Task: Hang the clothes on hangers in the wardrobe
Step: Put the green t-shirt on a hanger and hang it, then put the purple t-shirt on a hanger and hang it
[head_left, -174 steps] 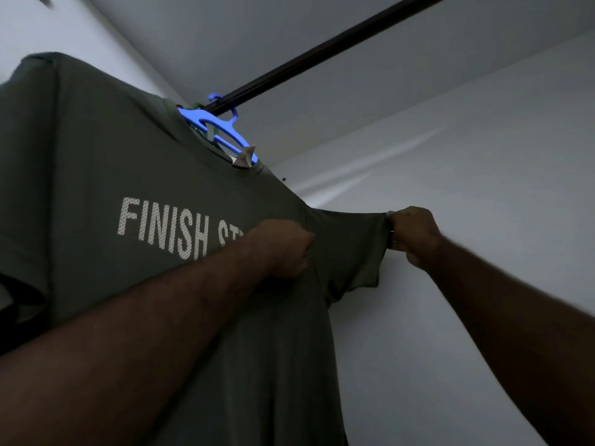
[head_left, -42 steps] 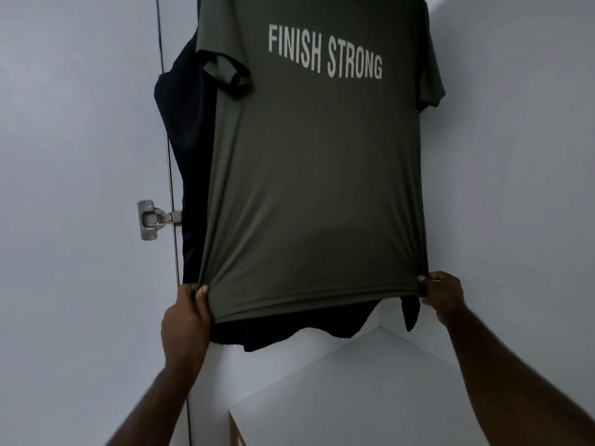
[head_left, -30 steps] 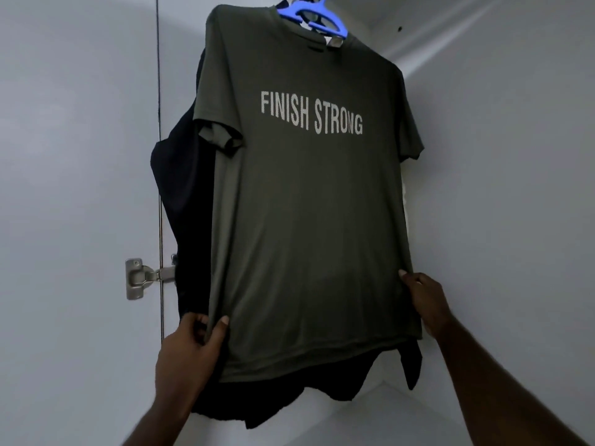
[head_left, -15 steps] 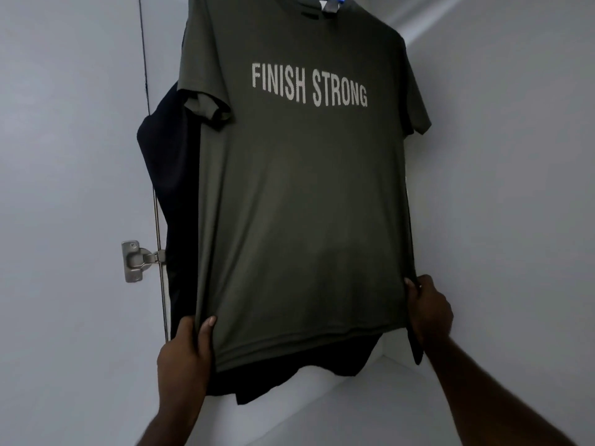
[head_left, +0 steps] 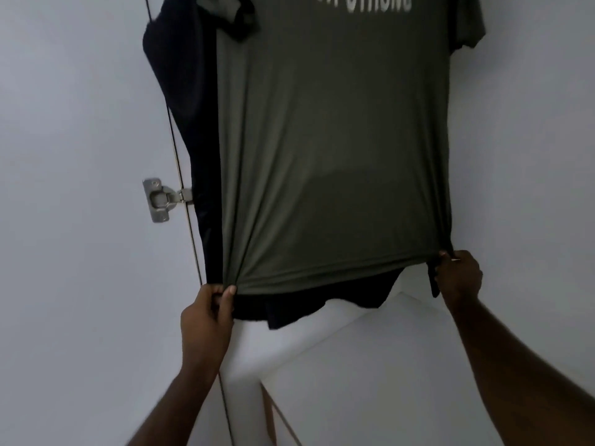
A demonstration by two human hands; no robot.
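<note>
Pinches the lower left corner of the green T-shirt (head_left: pixel 331 149) with the left grip (head_left: pixel 207 312), thumb and fingertips closed tight on the bunched hem. Holds the lower right corner with the right grip (head_left: pixel 458 273), fingers curled round the edge of the cloth. Stretches the hem straight between the two, with creases fanning up from the left corner. Faces the T-shirt hanging inside the wardrobe, front toward the camera, top cropped out of view. Makes out blurred pale lettering at the upper edge, possibly ending in "STRONG". Finds a dark garment (head_left: pixel 180 91) hanging just behind, showing past the left side and below the hem. Takes in a metal hinge (head_left: pixel 159 199) on the white door (head_left: pixel 64 220) to the left, a white wall (head_left: pixel 531 140) to the right, and a white shelf (head_left: pixel 370 381) below the grips.
</note>
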